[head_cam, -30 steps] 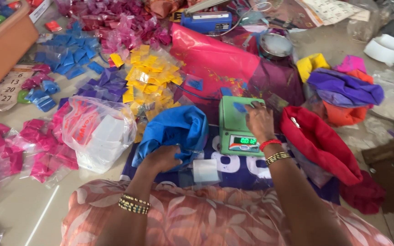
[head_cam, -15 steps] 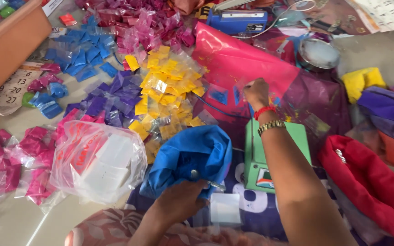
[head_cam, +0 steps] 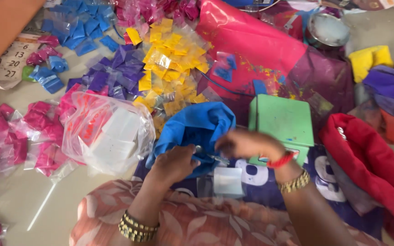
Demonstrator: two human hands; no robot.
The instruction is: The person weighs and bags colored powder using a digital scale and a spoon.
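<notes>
Both hands meet at the mouth of a blue bag (head_cam: 197, 127) of powder, which lies open on the floor just left of the green weighing scale (head_cam: 284, 122). The left hand (head_cam: 175, 163) is curled at the bag's near edge, and its fingers pinch the end of a thin metal spoon (head_cam: 209, 156). The right hand (head_cam: 247, 145), blurred, is loosely closed over the other end of the spoon, in front of the scale; whether it truly grips the spoon cannot be told. A small clear packet (head_cam: 228, 181) lies just below the spoon, between the two wrists. Left of the blue bag sits a clear plastic bag of empty packets (head_cam: 110, 134). Beyond the blue bag lie a heap of yellow packets (head_cam: 172, 59) and purple packets (head_cam: 108, 75). Right of the scale lies a red bag (head_cam: 365, 159).
</notes>
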